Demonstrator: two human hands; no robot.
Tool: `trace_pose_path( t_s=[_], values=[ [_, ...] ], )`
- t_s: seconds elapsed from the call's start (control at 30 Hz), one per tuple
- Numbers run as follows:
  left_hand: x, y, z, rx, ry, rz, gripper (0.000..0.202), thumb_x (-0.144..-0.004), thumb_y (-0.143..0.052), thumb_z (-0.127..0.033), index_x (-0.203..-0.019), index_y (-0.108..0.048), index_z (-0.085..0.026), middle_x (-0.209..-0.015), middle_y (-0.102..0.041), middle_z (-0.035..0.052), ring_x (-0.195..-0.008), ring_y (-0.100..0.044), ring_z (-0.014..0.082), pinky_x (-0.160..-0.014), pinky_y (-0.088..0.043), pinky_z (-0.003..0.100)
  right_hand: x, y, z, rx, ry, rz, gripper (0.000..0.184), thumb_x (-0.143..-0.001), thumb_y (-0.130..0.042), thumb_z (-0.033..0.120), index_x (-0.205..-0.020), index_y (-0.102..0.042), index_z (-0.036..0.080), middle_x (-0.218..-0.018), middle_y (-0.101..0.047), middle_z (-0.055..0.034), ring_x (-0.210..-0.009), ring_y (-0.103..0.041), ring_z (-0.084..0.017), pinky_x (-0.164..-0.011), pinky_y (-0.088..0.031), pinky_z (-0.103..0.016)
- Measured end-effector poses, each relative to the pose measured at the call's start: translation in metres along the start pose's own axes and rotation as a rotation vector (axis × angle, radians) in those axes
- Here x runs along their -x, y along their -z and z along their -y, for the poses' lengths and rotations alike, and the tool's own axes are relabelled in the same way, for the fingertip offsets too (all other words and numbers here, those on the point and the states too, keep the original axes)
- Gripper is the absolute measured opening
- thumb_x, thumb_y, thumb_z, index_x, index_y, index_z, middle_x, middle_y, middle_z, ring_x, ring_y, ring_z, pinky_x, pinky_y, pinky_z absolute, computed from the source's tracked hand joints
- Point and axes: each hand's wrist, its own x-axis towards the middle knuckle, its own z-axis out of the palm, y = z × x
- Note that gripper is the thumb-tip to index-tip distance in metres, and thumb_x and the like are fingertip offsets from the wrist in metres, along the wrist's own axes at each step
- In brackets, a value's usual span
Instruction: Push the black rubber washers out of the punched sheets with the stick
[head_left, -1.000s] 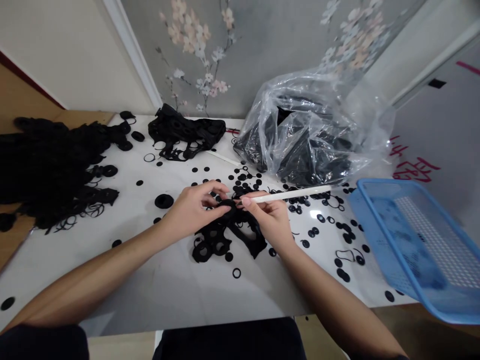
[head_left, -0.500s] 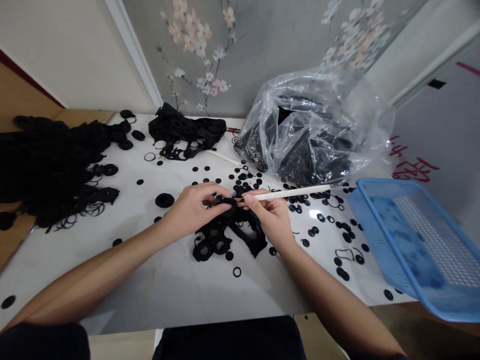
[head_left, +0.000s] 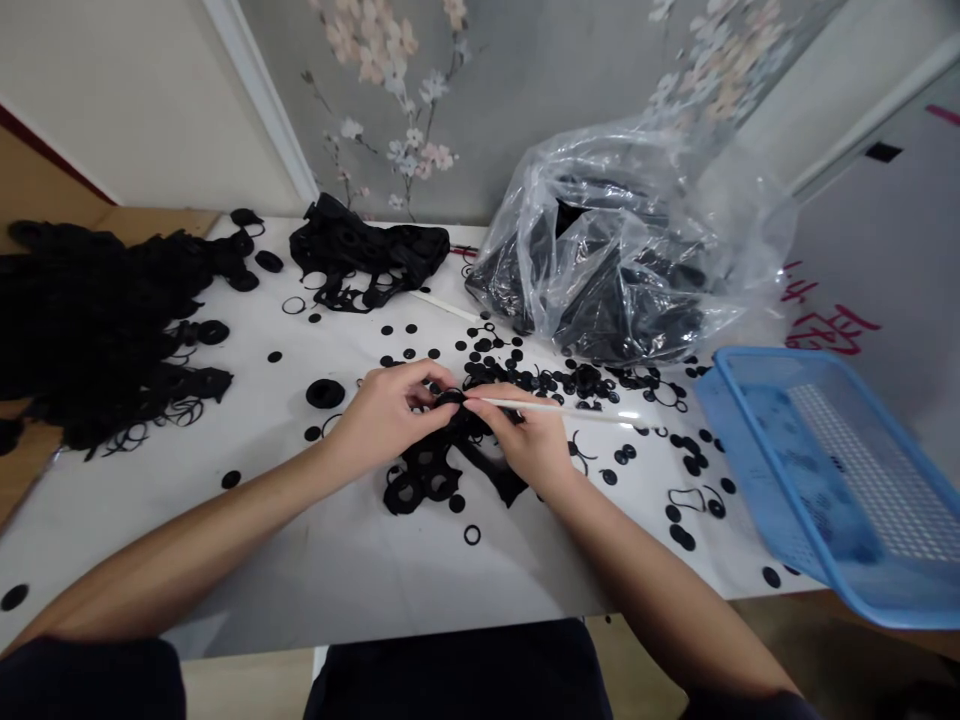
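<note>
My left hand (head_left: 386, 415) pinches the edge of a black punched foam sheet (head_left: 427, 480) lying on the white table (head_left: 337, 560). My right hand (head_left: 521, 440) holds a thin white stick (head_left: 562, 407) between its fingers. The stick's tip meets the black piece at my left fingertips. Both hands are close together above the sheet, and my fingers hide part of it. Loose black foam discs and rings (head_left: 517, 378) lie just behind my hands.
A clear plastic bag (head_left: 600, 250) of black foam scraps stands at the back. A blue mesh basket (head_left: 817, 470) overhangs the right table edge. Heaps of black punched scrap (head_left: 97, 340) lie at the left, and another (head_left: 360, 255) lies at the back.
The white stick has swung from pointing up-right to nearly level, pointing right, with its tip still at the black piece. The view has tilted slightly, shifting the scene upward.
</note>
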Motion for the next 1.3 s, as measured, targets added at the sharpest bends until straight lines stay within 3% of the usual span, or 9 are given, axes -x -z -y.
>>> trace_pose_path(
  t_s=[0.17, 0.33, 0.5, 0.6, 0.7, 0.8, 0.9, 1.03, 1.3],
  values=[
    [-0.001, -0.006, 0.008, 0.018, 0.019, -0.036, 0.018, -0.074, -0.067, -0.023, -0.09, -0.062, -0.019, -0.087, -0.068, -0.0002, -0.063, -0.062, 0.0095, -0.063, -0.053, 0.021, -0.001, -0.007, -0.011, 0.189, 0.126, -0.007, 0.018, -0.09, -0.055, 0.022, -0.088, -0.072, 0.026, -0.091, -0.075, -0.0005, -0.081, -0.07, -0.018, -0.077, -0.055, -0.031],
    [0.001, -0.009, 0.01, -0.082, -0.051, -0.13, 0.04, -0.075, -0.066, -0.023, -0.113, -0.056, -0.023, -0.09, -0.067, -0.0005, -0.067, -0.063, 0.0106, -0.071, -0.055, 0.025, -0.008, -0.005, -0.013, 0.22, -0.006, -0.09, 0.018, -0.091, -0.053, 0.026, -0.089, -0.071, 0.025, -0.092, -0.074, -0.0003, -0.083, -0.069, -0.018, -0.078, -0.053, -0.03],
    [0.005, -0.013, 0.01, -0.135, -0.216, -0.214, 0.033, -0.081, -0.059, -0.02, -0.114, -0.058, -0.023, -0.093, -0.063, 0.0002, -0.075, -0.062, 0.0111, -0.082, -0.055, 0.029, -0.008, 0.0, -0.004, 0.042, -0.12, -0.218, 0.013, -0.088, -0.059, 0.03, -0.086, -0.07, 0.022, -0.084, -0.072, -0.0006, -0.074, -0.067, -0.017, -0.069, -0.054, -0.029],
    [0.004, -0.008, 0.007, 0.11, -0.203, -0.11, 0.033, -0.082, -0.063, -0.028, -0.113, -0.058, -0.022, -0.092, -0.058, 0.0011, -0.074, -0.062, 0.0116, -0.08, -0.055, 0.029, -0.005, 0.002, 0.002, -0.073, -0.119, -0.247, 0.013, -0.086, -0.061, 0.031, -0.086, -0.07, 0.022, -0.082, -0.071, -0.0009, -0.073, -0.067, -0.017, -0.069, -0.055, -0.03],
    [-0.001, -0.002, 0.004, 0.345, -0.038, 0.033, 0.035, -0.085, -0.059, -0.043, -0.113, -0.057, -0.021, -0.094, -0.058, 0.0018, -0.068, -0.063, 0.0116, -0.073, -0.056, 0.03, -0.003, 0.001, 0.006, -0.218, -0.153, -0.258, 0.012, -0.085, -0.063, 0.032, -0.085, -0.07, 0.022, -0.081, -0.071, -0.0005, -0.072, -0.068, -0.017, -0.069, -0.058, -0.031],
    [-0.004, -0.001, 0.005, 0.254, 0.033, 0.087, 0.033, -0.084, -0.06, -0.047, -0.104, -0.062, -0.021, -0.099, -0.062, 0.0028, -0.076, -0.063, 0.0146, -0.078, -0.054, 0.033, -0.001, 0.0, 0.007, -0.321, -0.189, -0.233, 0.011, -0.085, -0.065, 0.032, -0.086, -0.07, 0.022, -0.081, -0.071, -0.0004, -0.072, -0.069, -0.017, -0.069, -0.06, -0.032],
    [-0.004, -0.004, 0.008, 0.1, -0.045, 0.137, 0.029, -0.081, -0.065, -0.044, -0.1, -0.065, -0.022, -0.101, -0.065, 0.0029, -0.089, -0.062, 0.0178, -0.085, -0.051, 0.035, 0.0, -0.001, 0.007, -0.328, -0.159, -0.225, 0.01, -0.084, -0.066, 0.031, -0.086, -0.071, 0.022, -0.079, -0.071, -0.0001, -0.071, -0.07, -0.017, -0.069, -0.06, -0.031],
    [-0.002, -0.003, 0.008, 0.105, -0.097, 0.185, 0.028, -0.08, -0.067, -0.04, -0.101, -0.066, -0.022, -0.101, -0.066, 0.0024, -0.085, -0.062, 0.0158, -0.084, -0.052, 0.034, 0.0, -0.002, 0.007, -0.437, -0.226, -0.235, 0.014, -0.082, -0.068, 0.034, -0.084, -0.07, 0.021, -0.081, -0.072, -0.0009, -0.073, -0.07, -0.017, -0.07, -0.061, -0.032],
    [-0.001, -0.007, 0.015, 0.192, -0.263, -0.069, 0.023, -0.078, -0.071, -0.032, -0.096, -0.068, -0.019, -0.099, -0.064, 0.0057, -0.083, -0.064, 0.0142, -0.078, -0.057, 0.029, -0.007, -0.004, 0.003, -0.794, -0.549, -0.368, 0.03, -0.071, -0.078, 0.04, -0.086, -0.063, 0.02, -0.077, -0.072, -0.0007, -0.072, -0.071, -0.014, -0.075, -0.06, -0.028]
  ],
)
